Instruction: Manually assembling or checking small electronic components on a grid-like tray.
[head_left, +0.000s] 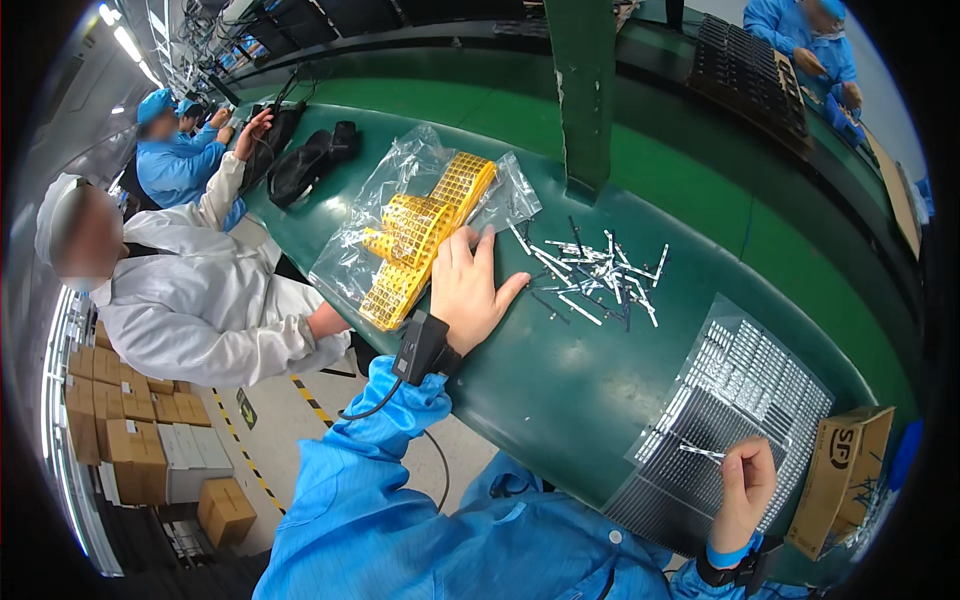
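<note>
My left hand [468, 292] lies on the green table with its fingers spread, against the right edge of a stack of yellow gridded sheets [410, 232]. Those sheets rest on a clear plastic bag [345, 255]. To the right of this hand is a loose pile of thin black and white strips [610, 275]. My right hand [745, 490] is closed in a pinch at a thin white strip [700, 452], above a sheet with rows of small white pieces [745, 365] and a dark ribbed part [665, 485]. Whether the pinch holds one strip or two is hard to see.
An open cardboard box [838, 480] stands at the table's right end. A green post [585, 110] rises at the far edge. A black bag [312, 160] lies farther left, near a person in white [200, 290]. Others in blue work beyond.
</note>
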